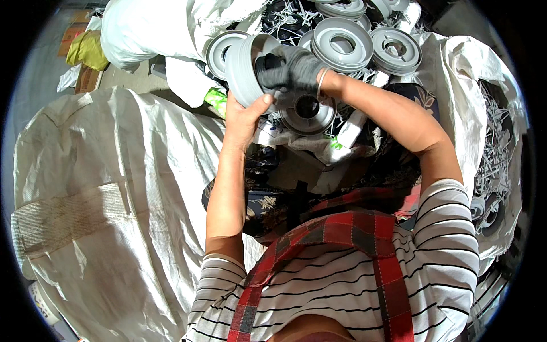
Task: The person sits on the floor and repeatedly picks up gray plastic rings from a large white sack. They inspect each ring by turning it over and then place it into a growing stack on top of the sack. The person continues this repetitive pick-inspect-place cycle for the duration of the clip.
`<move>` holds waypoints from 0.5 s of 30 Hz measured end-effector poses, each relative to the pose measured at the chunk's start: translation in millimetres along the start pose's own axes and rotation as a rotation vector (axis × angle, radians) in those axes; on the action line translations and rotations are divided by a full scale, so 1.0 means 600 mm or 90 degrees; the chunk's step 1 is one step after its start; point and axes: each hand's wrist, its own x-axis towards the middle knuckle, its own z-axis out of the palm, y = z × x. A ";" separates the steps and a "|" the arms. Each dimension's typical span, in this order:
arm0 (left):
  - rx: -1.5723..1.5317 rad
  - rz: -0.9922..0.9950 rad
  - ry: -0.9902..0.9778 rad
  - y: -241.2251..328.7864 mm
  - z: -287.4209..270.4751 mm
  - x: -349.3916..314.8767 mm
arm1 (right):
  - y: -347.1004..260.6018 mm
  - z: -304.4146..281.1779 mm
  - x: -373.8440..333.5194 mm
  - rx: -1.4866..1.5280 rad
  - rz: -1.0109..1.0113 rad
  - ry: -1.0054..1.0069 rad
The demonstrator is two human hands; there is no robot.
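Note:
My bare left hand grips a round, deep-rimmed grey plastic part from below, thumb on its near rim, and the part is tilted on its side with the open face toward the right. At that opening is my right hand, in a dark grey glove and smeared by motion. Something black shows at its fingertips inside the part; I cannot tell if it is the glove or a separate piece. Just below the right hand lies a grey ring with a dark centre hole. Another grey ring sits behind the held part.
Several grey flanged rings are piled at the back, among thin white plastic scraps. A large white woven sack spreads on the left. On the right, an open white sack holds more scraps. A yellow bag lies far left.

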 end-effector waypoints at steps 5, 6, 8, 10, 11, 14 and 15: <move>0.361 0.030 -0.012 0.009 0.008 -0.004 | 0.040 -0.004 0.024 0.023 -0.483 -0.023; 0.216 0.002 -0.018 0.002 0.002 -0.005 | 0.050 -0.017 0.021 0.138 -0.239 -0.086; 0.131 0.022 -0.035 -0.002 -0.011 -0.007 | 0.027 -0.017 0.006 0.479 0.074 -0.160; 0.457 0.131 -0.079 0.004 -0.023 -0.001 | 0.038 -0.018 0.022 0.070 -0.497 -0.145; 0.618 0.187 -0.103 0.006 -0.023 0.003 | 0.042 -0.017 0.012 0.263 -0.356 -0.211; 0.248 -0.010 -0.090 0.009 -0.011 -0.001 | 0.060 -0.035 0.020 0.135 -0.175 -0.113; 0.124 -0.075 -0.084 0.009 -0.007 -0.001 | 0.069 -0.040 0.025 -0.315 -0.466 -0.034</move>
